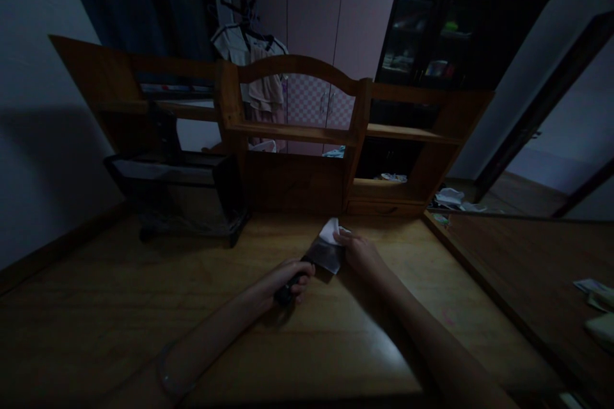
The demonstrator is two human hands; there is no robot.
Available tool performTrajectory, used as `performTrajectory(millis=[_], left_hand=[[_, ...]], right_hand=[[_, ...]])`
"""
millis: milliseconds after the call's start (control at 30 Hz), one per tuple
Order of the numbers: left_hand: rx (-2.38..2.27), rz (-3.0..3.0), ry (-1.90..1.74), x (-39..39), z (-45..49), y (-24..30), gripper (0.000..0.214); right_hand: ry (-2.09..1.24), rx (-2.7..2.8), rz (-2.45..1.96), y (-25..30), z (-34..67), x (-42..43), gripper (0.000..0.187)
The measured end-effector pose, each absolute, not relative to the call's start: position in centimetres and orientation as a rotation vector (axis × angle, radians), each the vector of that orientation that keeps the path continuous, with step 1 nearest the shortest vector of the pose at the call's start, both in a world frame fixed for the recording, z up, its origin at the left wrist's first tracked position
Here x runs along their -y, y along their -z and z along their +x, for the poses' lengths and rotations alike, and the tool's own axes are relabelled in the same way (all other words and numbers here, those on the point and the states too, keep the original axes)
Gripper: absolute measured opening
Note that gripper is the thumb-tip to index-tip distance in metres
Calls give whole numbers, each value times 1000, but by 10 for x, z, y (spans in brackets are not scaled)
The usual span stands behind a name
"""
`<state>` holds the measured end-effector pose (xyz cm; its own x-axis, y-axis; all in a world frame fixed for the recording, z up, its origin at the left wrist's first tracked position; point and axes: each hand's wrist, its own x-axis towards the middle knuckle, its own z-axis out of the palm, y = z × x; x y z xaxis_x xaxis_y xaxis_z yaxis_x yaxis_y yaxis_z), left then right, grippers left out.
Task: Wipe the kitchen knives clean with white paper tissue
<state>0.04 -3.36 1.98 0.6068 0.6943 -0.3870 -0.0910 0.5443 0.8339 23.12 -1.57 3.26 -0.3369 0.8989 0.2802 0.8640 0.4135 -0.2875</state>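
At a wooden desk (192, 307), the left hand (288, 282) grips one cleaver (327, 255) by its handle, blade low over the desktop, while the right hand (363, 255) pinches one white cloth (330, 230) against the blade.

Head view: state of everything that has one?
cleaver: held by its handle, blade low over the desk.
left hand: closed around the cleaver handle.
right hand: pinching the white tissue against the blade.
white tissue: crumpled, at the blade's far edge.
wardrobe: doors shut.
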Motion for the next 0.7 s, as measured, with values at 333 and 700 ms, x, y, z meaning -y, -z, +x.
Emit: performTrajectory(millis=[333,700], left_hand=[[-789,865,-509,30,0,-17,18],[-795,867,-510,34,2,-24,17]], right_hand=[[-261,2297,-1263,-44,226,28,40],[-385,2303,-1161,-44,216,36,42]])
